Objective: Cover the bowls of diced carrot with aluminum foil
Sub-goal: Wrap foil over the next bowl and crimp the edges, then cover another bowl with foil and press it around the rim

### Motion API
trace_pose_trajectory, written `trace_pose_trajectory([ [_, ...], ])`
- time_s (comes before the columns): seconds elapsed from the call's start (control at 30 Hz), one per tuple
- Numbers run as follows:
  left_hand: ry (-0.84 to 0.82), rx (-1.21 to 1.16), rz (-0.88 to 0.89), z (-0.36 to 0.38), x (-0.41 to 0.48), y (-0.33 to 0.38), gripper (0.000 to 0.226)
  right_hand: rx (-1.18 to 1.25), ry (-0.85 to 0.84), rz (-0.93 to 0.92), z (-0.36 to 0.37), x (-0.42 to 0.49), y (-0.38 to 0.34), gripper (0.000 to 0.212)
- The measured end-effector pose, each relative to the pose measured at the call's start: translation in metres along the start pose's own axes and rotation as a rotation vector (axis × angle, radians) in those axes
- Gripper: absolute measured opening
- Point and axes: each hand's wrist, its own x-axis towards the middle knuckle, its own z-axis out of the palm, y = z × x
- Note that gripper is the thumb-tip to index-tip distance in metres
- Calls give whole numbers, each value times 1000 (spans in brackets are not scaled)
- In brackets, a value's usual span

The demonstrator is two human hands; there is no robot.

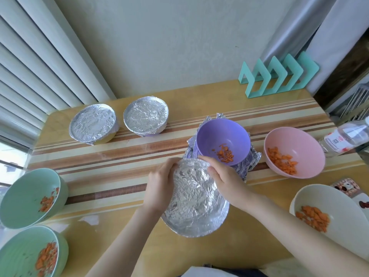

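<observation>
Surface: pale wooden table (111, 162) with darker stripes across it, set against a plain wall (169, 47), with window blinds (30, 66) on the left.
Head view, centre: foil-wrapped bowl (196, 198) at the near middle of the table, its crinkled top tipped toward the camera. Whether its base rests on the wood is hard to tell.
Grip, left: left hand (160, 184) has its fingers curled round the left rim of the foil-wrapped bowl, pressing the foil to the side.
Grip, right: right hand (225, 180) lays its thumb on the foil top and wraps its fingers over the far right rim.
Just behind: purple bowl (222, 134), uncovered, with a little diced carrot (224, 154), stands on a loose foil sheet (253, 158) whose crumpled edges stick out around it.
Right side: pink bowl (295, 144) and white bowl (339, 216), both open with carrot inside.
Left side: far green bowl (24, 196) and near green bowl (18, 254), both open with carrot inside.
Back left: left covered bowl (92, 123) and right covered bowl (145, 115) side by side, foil flat over their rims.
Back right: teal rack (279, 76) by the wall.
Right edge: plastic bottle (345, 138), tilted.
</observation>
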Motion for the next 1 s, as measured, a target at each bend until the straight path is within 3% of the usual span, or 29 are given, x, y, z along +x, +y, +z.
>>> trace_pose_trajectory([
  [0.2, 265, -101, -277, -13, 35, -1, 22, 97, 297, -30, 1, 23, -13, 40],
  [0.33, 403, -88, -323, -13, 58, 0, 18, 93, 427, -5, 1, 50, -22, 37],
  [0.5, 475, -108, -411, -13, 83, -5, 19, 217, 387, 25, -12, 81, -31, 31],
  [0.8, 572, -179, -512, -5, 141, -18, 24, 118, 257, 56, -35, 135, -35, 26],
  [0.87, 605, -180, -516, -3, 155, -21, 24, 47, 282, 77, -37, 140, -34, 35],
  [0.93, 635, -203, -514, 0, 168, -26, 23, -14, 318, 71, -39, 143, -29, 18],
  [1.0, 658, -234, -517, 4, 180, -29, 21, -17, 336, 91, -39, 147, -22, 25],
])
